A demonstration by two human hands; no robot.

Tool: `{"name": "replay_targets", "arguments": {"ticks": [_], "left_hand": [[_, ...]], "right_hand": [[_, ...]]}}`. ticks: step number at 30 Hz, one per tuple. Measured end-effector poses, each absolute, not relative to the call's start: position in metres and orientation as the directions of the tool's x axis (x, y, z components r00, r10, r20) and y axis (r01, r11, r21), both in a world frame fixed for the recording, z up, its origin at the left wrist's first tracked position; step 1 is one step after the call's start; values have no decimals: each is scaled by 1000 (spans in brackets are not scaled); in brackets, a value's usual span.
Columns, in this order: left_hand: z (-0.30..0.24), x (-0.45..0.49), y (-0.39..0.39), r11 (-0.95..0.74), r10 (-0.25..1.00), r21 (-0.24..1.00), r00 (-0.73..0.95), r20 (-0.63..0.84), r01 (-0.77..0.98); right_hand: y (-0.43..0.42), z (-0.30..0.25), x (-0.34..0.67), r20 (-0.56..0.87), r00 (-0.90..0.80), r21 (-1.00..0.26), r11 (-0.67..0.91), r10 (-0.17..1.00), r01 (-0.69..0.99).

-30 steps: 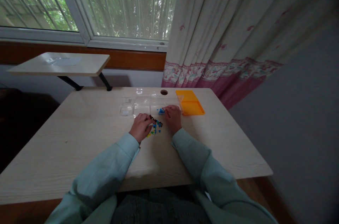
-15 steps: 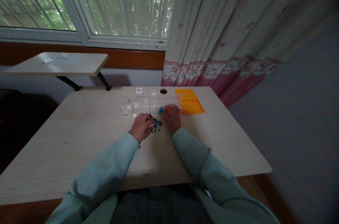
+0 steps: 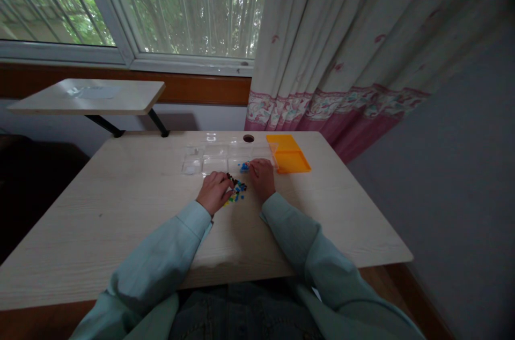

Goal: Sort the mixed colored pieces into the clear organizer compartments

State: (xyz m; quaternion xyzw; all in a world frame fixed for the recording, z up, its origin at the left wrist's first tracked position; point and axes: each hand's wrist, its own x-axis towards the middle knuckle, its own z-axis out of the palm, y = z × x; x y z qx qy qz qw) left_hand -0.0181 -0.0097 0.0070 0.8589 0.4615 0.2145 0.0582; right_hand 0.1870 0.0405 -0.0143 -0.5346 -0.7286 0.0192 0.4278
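A pile of tiny coloured pieces (image 3: 240,186), black, blue, green and yellow, lies on the table; they look like small beads or bricks. My left hand (image 3: 214,193) rests at the pile's left side, fingers bent and thumb apart from them, with nothing visible in the grasp. Behind the pile is a clear plastic compartment box (image 3: 215,165). One front compartment contains small blue pieces (image 3: 244,167). At that compartment, my right hand (image 3: 263,178) has its fingertips pinched together beside the blue pieces; anything between them is too small to make out.
An orange tray or lid (image 3: 293,161) lies right of the clear box, partly under its edge. A round cable hole (image 3: 248,138) opens near the table's back edge. To the left, a raised shelf (image 3: 132,101) stands on black brackets. The curtain (image 3: 306,109) hangs behind the table.
My left fingers have drawn back slightly to the left, uncovering more of the pile, including yellow pieces. My right hand has barely moved.
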Motion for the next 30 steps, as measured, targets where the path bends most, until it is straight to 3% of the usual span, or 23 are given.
{"name": "replay_targets", "arguments": {"ticks": [10, 14, 20, 24, 30], "left_hand": [[5, -19, -8, -561, 814, 271, 460, 356, 782], [0, -19, -5, -564, 809, 355, 415, 415, 745], [-1, -22, 1, -509, 835, 533, 236, 497, 676], [-3, -23, 3, -504, 838, 611, 176, 516, 611], [-4, -22, 3, -503, 846, 615, 200, 494, 607]], "right_hand": [[41, -14, 187, 620, -71, -465, 439, 781, 768], [36, -11, 184, 672, -116, -429, 512, 731, 744], [20, -3, 172, 707, -387, -308, 751, 592, 585], [16, -4, 167, 715, -421, -269, 776, 558, 571], [17, -5, 166, 704, -422, -276, 767, 572, 579]]}}
